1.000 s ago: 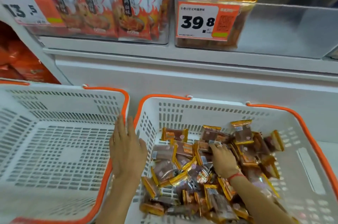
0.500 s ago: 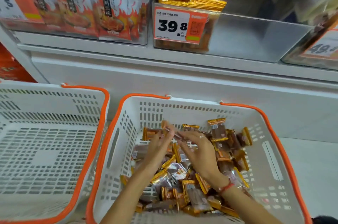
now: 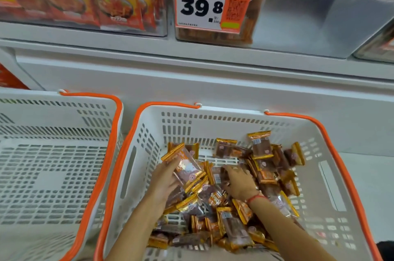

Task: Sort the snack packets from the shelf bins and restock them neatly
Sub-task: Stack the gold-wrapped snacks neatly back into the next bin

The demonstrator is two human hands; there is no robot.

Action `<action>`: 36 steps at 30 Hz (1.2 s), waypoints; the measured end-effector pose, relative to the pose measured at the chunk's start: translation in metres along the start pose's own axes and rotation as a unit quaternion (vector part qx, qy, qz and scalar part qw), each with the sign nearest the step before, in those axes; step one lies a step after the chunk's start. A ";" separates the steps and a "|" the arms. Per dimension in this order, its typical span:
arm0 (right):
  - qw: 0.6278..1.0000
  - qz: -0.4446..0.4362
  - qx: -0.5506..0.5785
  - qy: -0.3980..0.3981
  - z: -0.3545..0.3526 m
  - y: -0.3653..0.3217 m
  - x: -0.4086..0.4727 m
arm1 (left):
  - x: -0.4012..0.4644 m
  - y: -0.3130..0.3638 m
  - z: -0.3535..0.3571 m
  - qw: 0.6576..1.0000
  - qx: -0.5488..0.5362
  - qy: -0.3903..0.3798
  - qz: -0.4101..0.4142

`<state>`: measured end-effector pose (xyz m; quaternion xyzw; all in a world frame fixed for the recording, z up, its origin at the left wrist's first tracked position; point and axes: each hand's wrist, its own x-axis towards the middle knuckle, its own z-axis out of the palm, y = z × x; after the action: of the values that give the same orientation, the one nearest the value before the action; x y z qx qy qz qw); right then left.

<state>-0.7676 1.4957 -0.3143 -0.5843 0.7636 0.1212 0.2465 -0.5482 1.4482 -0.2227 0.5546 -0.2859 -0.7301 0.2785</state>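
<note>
Left hand (image 3: 164,177): grips a packet (image 3: 185,166) above the basket (image 3: 213,124) pile.
Right hand (image 3: 239,181): fingers spread, pressing packets mid-basket.

Glossy foil-edged snack packets (image 3: 223,196) lie in a matt slotted plastic basket (image 3: 332,207)

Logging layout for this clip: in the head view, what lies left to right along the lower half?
Empty white basket → left hand holding a snack packet → right hand on the pile → basket's right wall.
</note>
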 end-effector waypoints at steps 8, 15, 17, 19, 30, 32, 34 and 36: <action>0.908 0.042 0.417 0.000 -0.035 0.002 -0.024 | 0.007 -0.001 0.001 0.995 -0.078 0.024 -0.052; 0.661 -0.005 0.743 -0.102 -0.086 -0.001 -0.073 | -0.009 0.019 0.011 0.987 -0.147 0.062 -0.030; 0.638 -0.028 0.763 -0.101 -0.091 -0.005 -0.080 | -0.022 0.023 0.019 0.983 -0.180 0.028 -0.027; 0.637 -0.052 0.763 -0.094 -0.094 -0.012 -0.084 | -0.033 0.026 0.028 0.976 -0.213 -0.021 -0.035; 0.731 -0.061 0.679 0.038 -0.154 0.014 -0.101 | -0.042 0.028 0.021 0.987 0.044 -0.154 -0.011; 0.800 -0.090 0.593 0.008 -0.173 0.021 -0.113 | -0.037 0.030 0.017 0.982 0.137 -0.132 0.011; 0.864 -0.100 0.487 -0.078 -0.185 0.016 -0.124 | -0.032 0.033 0.014 0.976 0.186 -0.112 0.023; 0.912 -0.126 0.373 -0.117 -0.193 0.005 -0.130 | -0.025 0.032 0.012 0.969 0.220 -0.114 0.003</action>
<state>-0.7925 1.5145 -0.0839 -0.5232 0.6388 -0.1374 0.5471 -0.5508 1.4456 -0.1807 0.5142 -0.4712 -0.7070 0.1175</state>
